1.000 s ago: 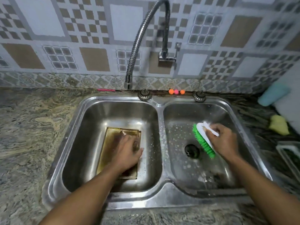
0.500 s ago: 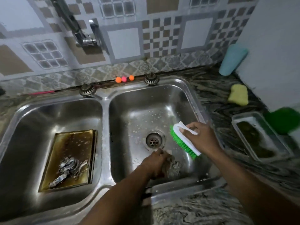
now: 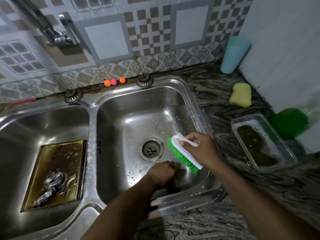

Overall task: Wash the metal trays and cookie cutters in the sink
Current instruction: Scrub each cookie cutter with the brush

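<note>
A stained brass-coloured tray point(image 3: 57, 161) lies flat in the left sink basin, with a heap of metal cookie cutters point(image 3: 53, 184) on its near end. A second metal tray point(image 3: 280, 142) stands on the counter to the right and holds dirty water. My right hand point(image 3: 202, 149) grips a white scrub brush with green bristles point(image 3: 181, 153) over the right basin point(image 3: 138, 118), beside the drain point(image 3: 152, 149). My left hand point(image 3: 161, 172) reaches down to the near floor of that basin. Its fingers curl over a small dark object that I cannot make out.
A yellow sponge point(image 3: 240, 95), a pale blue cup point(image 3: 235, 54) and a blurred green thing point(image 3: 287, 122) sit on the marbled counter at right. The tap point(image 3: 57, 35) hangs at upper left. Three small balls point(image 3: 113, 81) lie behind the sink.
My left hand left the brass tray in the left basin and went to the floor of the right basin. My view swung to the right. The brush stayed over the right basin.
</note>
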The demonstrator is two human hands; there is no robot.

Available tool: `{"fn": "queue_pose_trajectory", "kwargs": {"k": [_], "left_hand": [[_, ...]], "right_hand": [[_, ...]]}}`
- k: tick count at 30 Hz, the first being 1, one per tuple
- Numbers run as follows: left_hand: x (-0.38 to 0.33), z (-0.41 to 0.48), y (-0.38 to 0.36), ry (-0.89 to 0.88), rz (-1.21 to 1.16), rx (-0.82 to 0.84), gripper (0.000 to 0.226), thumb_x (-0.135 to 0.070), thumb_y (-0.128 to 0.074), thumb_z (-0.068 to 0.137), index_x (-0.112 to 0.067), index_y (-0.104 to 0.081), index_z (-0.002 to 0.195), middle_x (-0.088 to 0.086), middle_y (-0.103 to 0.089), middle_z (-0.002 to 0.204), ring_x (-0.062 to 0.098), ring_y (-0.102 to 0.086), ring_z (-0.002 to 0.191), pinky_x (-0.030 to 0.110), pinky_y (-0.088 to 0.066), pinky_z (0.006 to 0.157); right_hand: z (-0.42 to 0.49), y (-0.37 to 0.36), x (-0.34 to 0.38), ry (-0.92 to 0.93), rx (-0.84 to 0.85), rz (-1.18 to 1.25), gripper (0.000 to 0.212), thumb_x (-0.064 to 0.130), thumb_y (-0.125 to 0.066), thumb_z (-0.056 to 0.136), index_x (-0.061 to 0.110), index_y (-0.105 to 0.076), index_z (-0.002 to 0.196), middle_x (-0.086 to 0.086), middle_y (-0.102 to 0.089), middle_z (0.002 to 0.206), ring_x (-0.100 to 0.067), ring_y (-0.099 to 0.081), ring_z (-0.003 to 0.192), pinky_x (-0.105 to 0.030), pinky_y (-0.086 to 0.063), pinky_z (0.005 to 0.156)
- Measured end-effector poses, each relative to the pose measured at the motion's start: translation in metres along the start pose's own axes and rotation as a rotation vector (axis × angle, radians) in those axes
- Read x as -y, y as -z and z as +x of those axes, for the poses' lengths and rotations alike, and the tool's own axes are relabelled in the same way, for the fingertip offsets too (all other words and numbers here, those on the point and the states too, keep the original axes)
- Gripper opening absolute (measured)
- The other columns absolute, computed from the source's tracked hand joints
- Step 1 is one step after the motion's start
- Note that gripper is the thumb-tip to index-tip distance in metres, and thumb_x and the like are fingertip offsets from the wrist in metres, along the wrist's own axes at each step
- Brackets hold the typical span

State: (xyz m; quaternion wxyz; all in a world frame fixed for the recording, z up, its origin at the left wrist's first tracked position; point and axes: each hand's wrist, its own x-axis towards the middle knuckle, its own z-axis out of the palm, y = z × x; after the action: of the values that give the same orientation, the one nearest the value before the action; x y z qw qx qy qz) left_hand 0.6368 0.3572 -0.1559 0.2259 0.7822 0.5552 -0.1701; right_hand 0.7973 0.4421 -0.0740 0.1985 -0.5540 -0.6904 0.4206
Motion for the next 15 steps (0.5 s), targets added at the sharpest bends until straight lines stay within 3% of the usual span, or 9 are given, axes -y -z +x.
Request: {"fn": "queue_pose_trajectory", "kwargs": {"k": [3,6,8,11,13,15], "left_hand": [[0.01,-0.004,0.001,0.05,-0.146,-0.087,0.06,-0.024,-0.063,0.089,-0.019,-0.043,0.146,0.012,-0.056,0.131,0.036,-0.062,0.113,0.044,-0.053,0.09],[0.018,-0.011,0.006,0.096,-0.279,-0.166,0.064,-0.027,-0.063,0.085,-0.022,-0.047,0.146,0.012,-0.059,0.127,0.035,-0.062,0.112,0.04,-0.052,0.094],[0.018,-0.018,0.009,0.143,-0.413,-0.273,0.061,-0.03,-0.066,0.081,-0.023,-0.056,0.14,0.012,-0.063,0.125,0.03,-0.063,0.112,0.033,-0.051,0.096],[0.014,-0.025,0.021,0.223,-0.632,-0.431,0.048,-0.028,-0.076,0.073,-0.025,-0.072,0.12,0.0,-0.074,0.108,0.015,-0.069,0.098,0.018,-0.049,0.083],[0.011,-0.026,0.034,0.225,-0.772,-0.497,0.036,-0.021,-0.08,0.07,-0.023,-0.076,0.106,-0.006,-0.076,0.091,0.004,-0.071,0.082,0.019,-0.051,0.076],[0.006,-0.027,0.052,0.217,-0.856,-0.539,0.036,-0.014,-0.084,0.071,-0.021,-0.074,0.104,-0.011,-0.072,0.084,-0.006,-0.066,0.071,0.02,-0.051,0.071]], "right_hand": [[0.0,0.003,0.006,0.001,-0.011,0.007,0.02,0.044,-0.076,0.083,0.025,-0.071,0.086,0.015,-0.067,0.084,-0.003,-0.062,0.078,-0.026,-0.045,0.064],[-0.002,0.007,0.011,-0.002,-0.023,0.016,0.018,0.042,-0.076,0.084,0.025,-0.071,0.086,0.015,-0.066,0.083,-0.004,-0.061,0.076,-0.024,-0.04,0.061],[-0.004,0.013,0.016,-0.002,-0.025,0.044,0.018,0.039,-0.077,0.084,0.022,-0.072,0.087,0.013,-0.067,0.084,-0.007,-0.062,0.076,-0.024,-0.04,0.06],[-0.004,0.03,0.024,-0.009,-0.056,0.095,0.019,0.036,-0.078,0.084,0.019,-0.071,0.085,0.006,-0.067,0.081,-0.013,-0.062,0.074,-0.027,-0.042,0.061],[-0.002,0.051,0.032,-0.009,-0.109,0.083,0.019,0.036,-0.079,0.083,0.019,-0.07,0.085,0.004,-0.067,0.083,-0.015,-0.062,0.077,-0.03,-0.044,0.065],[0.001,0.078,0.037,0.001,-0.166,0.063,0.02,0.037,-0.078,0.084,0.019,-0.071,0.086,0.004,-0.069,0.085,-0.017,-0.064,0.08,-0.034,-0.048,0.07]]}}
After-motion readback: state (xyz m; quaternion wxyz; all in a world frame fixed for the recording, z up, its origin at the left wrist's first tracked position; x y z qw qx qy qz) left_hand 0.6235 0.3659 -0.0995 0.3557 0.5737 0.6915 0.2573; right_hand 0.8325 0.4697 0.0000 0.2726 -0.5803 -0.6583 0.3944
